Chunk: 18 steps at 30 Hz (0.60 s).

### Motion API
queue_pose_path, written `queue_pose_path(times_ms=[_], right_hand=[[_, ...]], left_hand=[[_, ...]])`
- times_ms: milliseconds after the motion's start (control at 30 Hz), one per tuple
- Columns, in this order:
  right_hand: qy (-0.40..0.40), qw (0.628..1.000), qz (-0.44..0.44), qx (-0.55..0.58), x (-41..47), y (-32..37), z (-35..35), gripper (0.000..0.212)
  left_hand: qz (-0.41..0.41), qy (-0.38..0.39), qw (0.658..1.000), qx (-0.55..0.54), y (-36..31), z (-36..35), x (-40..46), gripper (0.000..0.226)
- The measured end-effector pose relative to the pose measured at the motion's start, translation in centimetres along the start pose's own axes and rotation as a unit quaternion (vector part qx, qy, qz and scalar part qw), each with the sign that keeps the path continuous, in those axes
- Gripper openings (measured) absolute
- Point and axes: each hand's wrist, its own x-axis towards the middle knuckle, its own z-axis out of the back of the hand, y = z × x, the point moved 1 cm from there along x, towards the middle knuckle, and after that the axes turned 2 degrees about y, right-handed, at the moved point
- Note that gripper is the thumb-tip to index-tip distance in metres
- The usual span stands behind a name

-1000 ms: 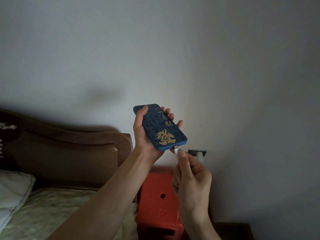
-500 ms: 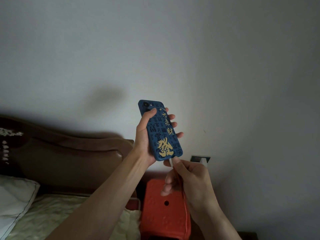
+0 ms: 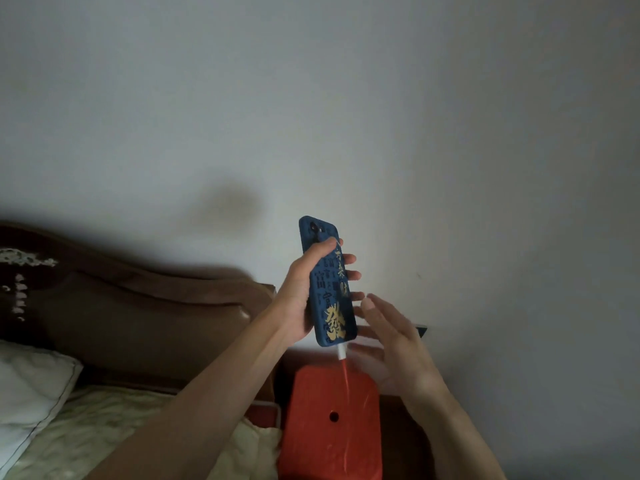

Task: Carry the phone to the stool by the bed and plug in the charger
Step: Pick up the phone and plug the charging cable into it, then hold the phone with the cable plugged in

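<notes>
From the head camera, your left hand (image 3: 299, 299) grips a phone (image 3: 329, 289) in a dark blue case with gold characters, held nearly upright in the air before a pale wall, fingers (image 3: 348, 259) wrapped round its edges. A white charger plug (image 3: 342, 352) sits in its bottom port, its red cable (image 3: 346, 386) hanging down. Your right hand (image 3: 394, 351) hovers just beside it, fingers spread, holding nothing. Below stands a red stool (image 3: 311, 427), beside the bed (image 3: 104, 417) and brown headboard (image 3: 138, 313).
</notes>
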Motion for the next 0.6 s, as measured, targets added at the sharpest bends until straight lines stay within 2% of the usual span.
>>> queue_pose_path(times_ms=[67, 133, 233, 300, 400, 533, 600], right_hand=[[0.008, 0.999, 0.036, -0.038, 0.3, 0.1, -0.2, 0.091], [0.026, 0.994, 0.057, -0.085, 0.4, -0.1, -0.9, 0.091], [0.05, 0.984, 0.043, -0.165, 0.9, -1.7, -1.9, 0.096], [0.034, 0.98, 0.02, -0.197, 1.7, -3.6, -1.9, 0.091], [0.052, 0.982, -0.029, -0.181, 3.3, -7.0, -1.0, 0.076], [0.068, 0.969, -0.067, -0.227, 5.8, -13.2, -0.2, 0.072], [0.065, 0.954, -0.11, -0.27, 7.2, -16.8, 0.2, 0.083]], left_hand=[[0.008, -0.016, 1.0, 0.001, 0.8, 0.4, 0.3, 0.055], [0.023, -0.042, 0.999, 0.006, 2.1, 0.9, 0.8, 0.049], [0.057, -0.084, 0.995, 0.026, 4.5, 1.6, 1.5, 0.059], [0.08, -0.098, 0.991, 0.047, 6.3, 2.3, 2.1, 0.065], [0.119, -0.11, 0.984, 0.069, 9.4, 4.0, 3.0, 0.067], [0.167, -0.129, 0.966, 0.15, 13.8, 7.4, 3.9, 0.057], [0.184, -0.135, 0.955, 0.188, 16.2, 9.8, 4.4, 0.038]])
